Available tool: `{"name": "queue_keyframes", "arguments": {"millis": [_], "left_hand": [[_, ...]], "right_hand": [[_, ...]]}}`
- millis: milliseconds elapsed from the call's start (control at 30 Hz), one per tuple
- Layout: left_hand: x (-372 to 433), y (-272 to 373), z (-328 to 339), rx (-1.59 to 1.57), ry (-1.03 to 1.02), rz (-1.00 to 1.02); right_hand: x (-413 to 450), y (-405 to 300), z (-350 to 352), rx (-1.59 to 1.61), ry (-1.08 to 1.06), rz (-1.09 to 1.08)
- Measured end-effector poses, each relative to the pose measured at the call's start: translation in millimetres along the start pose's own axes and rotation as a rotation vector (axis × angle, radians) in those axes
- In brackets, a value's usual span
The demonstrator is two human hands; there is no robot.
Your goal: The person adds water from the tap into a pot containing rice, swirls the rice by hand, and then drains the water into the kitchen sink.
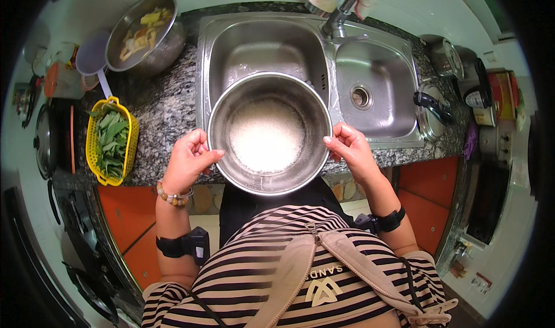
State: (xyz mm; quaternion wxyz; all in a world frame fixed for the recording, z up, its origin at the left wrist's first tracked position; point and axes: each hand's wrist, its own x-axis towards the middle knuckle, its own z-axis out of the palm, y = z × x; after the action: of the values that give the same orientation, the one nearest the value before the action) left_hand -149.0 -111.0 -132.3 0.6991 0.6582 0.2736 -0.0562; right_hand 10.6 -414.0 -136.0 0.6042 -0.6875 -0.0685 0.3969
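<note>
A round stainless steel pot [282,182] is held level between my two hands, over the front edge of the sink's left basin [269,46]. White grains, seemingly rice [266,137], cover its bottom. My left hand [190,156] pinches the rim on the left, thumb on top and fingers outside. On the opposite side, my right hand [351,150] grips the rim the same way. Whether water covers the grains I cannot tell.
A steel bowl [167,52] of cut food pieces in liquid and a yellow basket [135,132] of green leaves stand left on the granite counter [164,111]. The faucet [336,24] rises behind the basins. Right of the small basin [377,76] are glass jars [433,106].
</note>
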Motion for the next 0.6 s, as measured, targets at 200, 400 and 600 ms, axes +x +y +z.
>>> {"name": "queue_keyframes", "arguments": {"millis": [200, 400, 600], "left_hand": [[-7.8, -19.9, -2.1, -0.044, 0.029, -0.009], [-10.1, -33.2, -0.9, -0.121, 0.031, -0.030], [-6.0, -38.9, -0.2, -0.163, 0.042, -0.001]], "right_hand": [[1.2, 1.6, 7.2, -0.001, -0.055, 0.020], [1.2, 8.6, 7.1, -0.046, -0.068, 0.032], [2.6, 10.3, 1.7, -0.129, -0.113, 0.050]]}}
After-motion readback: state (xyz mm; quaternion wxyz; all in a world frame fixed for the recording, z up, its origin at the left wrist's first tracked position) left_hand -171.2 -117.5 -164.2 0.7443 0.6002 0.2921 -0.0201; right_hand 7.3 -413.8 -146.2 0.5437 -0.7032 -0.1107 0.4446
